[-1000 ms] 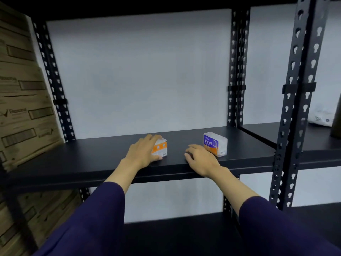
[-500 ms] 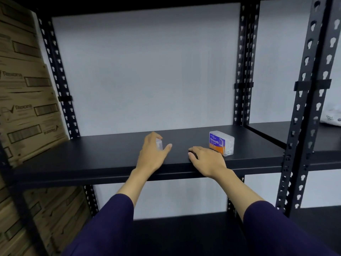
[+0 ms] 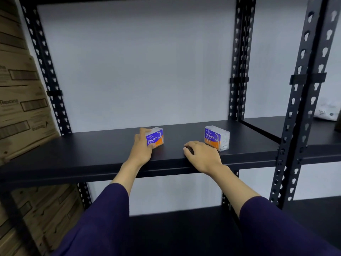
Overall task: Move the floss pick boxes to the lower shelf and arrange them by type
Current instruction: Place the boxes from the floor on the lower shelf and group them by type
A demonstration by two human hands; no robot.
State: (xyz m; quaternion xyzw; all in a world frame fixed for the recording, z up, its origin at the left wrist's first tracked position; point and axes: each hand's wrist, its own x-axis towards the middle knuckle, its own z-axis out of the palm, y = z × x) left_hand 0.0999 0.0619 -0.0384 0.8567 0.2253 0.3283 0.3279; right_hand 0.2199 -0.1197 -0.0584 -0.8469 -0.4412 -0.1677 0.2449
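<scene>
Turned label-forward since earlier: left box [image 3: 155,137], upright mid-shelf [image 3: 73,154], gripped by left hand [image 3: 143,147]. Right box [image 3: 217,138] stands just beyond right hand [image 3: 202,157], which rests palm-down, holding nothing, nearer it.

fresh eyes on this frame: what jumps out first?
Two clear floss pick boxes with purple-and-orange "Smooth" labels stand on the black shelf: the left box is gripped by the left hand, the right box stands free. The right hand rests on the shelf's front edge, just short of that box. Stacked cardboard cartons fill the left edge.
</scene>
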